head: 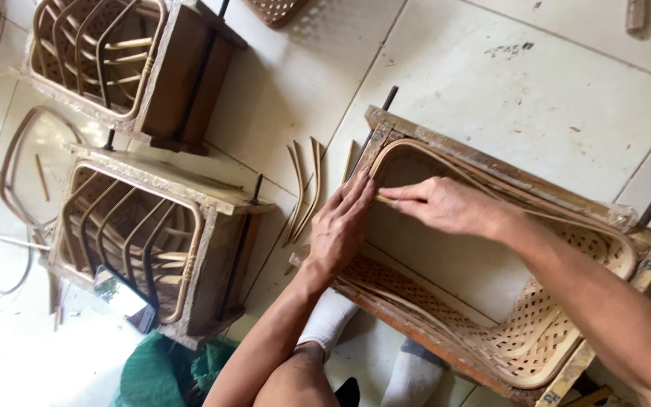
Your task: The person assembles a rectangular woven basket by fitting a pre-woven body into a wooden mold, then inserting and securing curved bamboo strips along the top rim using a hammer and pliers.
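A wooden mould frame (491, 169) lies tilted on the tiled floor with a woven bamboo basket (536, 332) fitted inside it. My left hand (340, 226) presses flat on the near-left corner of the frame, fingers on the bent rim strip (416, 147). My right hand (446, 203) reaches from the right and pinches a thin bamboo strip (386, 200) against that corner, touching my left fingertips. My knee and feet in white socks (329, 320) sit just below the frame.
Two more wooden moulds with bent rattan ribs stand at left (152, 226) and upper left (114, 60). Loose curved bamboo strips (303, 188) lie on the floor between. A bent hoop (16, 151) and a green cloth (160, 373) lie at left.
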